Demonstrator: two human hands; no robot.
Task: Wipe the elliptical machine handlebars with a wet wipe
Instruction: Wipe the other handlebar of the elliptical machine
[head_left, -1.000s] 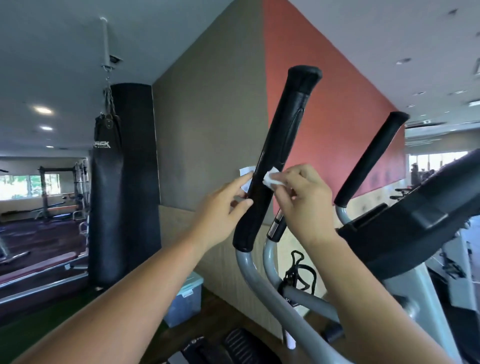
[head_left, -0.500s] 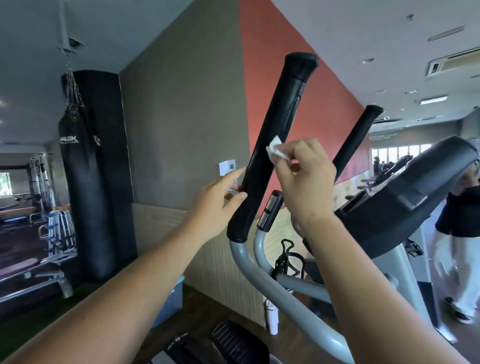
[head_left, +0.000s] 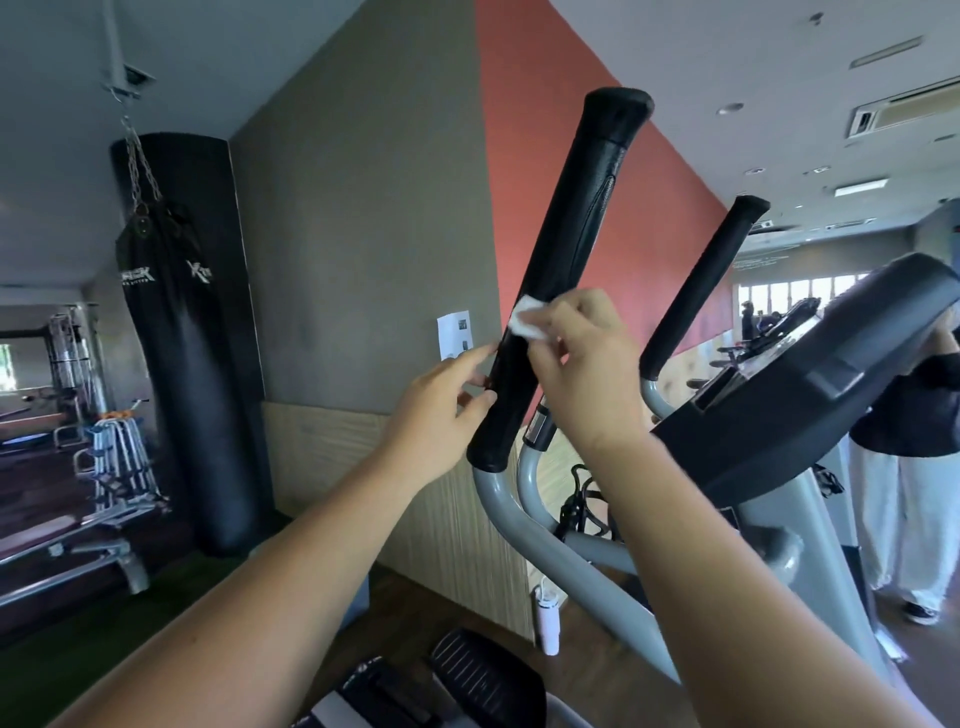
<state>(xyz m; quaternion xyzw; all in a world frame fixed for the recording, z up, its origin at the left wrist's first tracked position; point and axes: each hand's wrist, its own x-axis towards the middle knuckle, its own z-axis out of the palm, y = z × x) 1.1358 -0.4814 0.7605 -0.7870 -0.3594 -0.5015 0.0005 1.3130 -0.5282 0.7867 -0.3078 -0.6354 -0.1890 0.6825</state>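
Two hands at the near handlebar (head_left: 571, 249), centre frame.
Pinched in the right hand (head_left: 582, 364), the wet wipe (head_left: 524, 318) presses against it, partly hidden under fingers; the left hand (head_left: 441, 410) touches its left edge, fingers straight.

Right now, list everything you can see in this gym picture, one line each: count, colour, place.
near handlebar: one, black, centre
far handlebar: one, black, right of it
wet wipe: one, white, against near handlebar
console: one, dark grey, right
frame: one, grey, below
punching bag: one, black, hanging left
paper notice: one, white, on wall
bottle: one, white, floor by wall
pedal: one, black, bottom
bystander: one, black top, white trousers, far right
left hand: fingertips touching near handlebar
right hand: pinching wet wipe
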